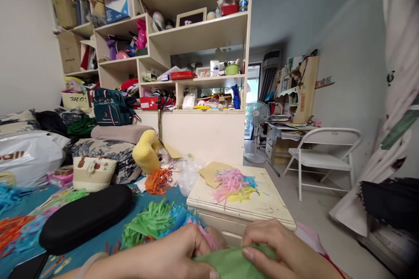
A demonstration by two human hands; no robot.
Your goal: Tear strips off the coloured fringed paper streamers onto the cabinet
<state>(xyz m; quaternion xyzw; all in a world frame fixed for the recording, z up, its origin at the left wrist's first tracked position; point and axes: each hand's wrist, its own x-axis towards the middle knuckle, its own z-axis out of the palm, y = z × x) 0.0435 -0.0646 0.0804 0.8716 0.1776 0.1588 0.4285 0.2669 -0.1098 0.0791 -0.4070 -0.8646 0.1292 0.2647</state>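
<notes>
At the bottom of the view, my left hand (181,250) and my right hand (278,242) grip a sheet of green tissue paper (232,263) between them. My left thumb lies along its left side, while my right thumb and fingers pinch its upper right part. The lower part of the sheet is cut off by the frame. Just beyond my left hand lie a green paper tassel (149,222) and a blue paper tassel (178,218) on the blue bedsheet. Pink paper strips (231,183), with blue and yellow ones, rest on the cream nightstand (203,202).
A black case (87,218) and a phone (29,266) lie on the bed to the left. Orange paper strips (159,181) and a clear plastic bag (190,174) sit near the nightstand. A white folding chair (324,157) stands at right, before a filled shelf (199,35) further left.
</notes>
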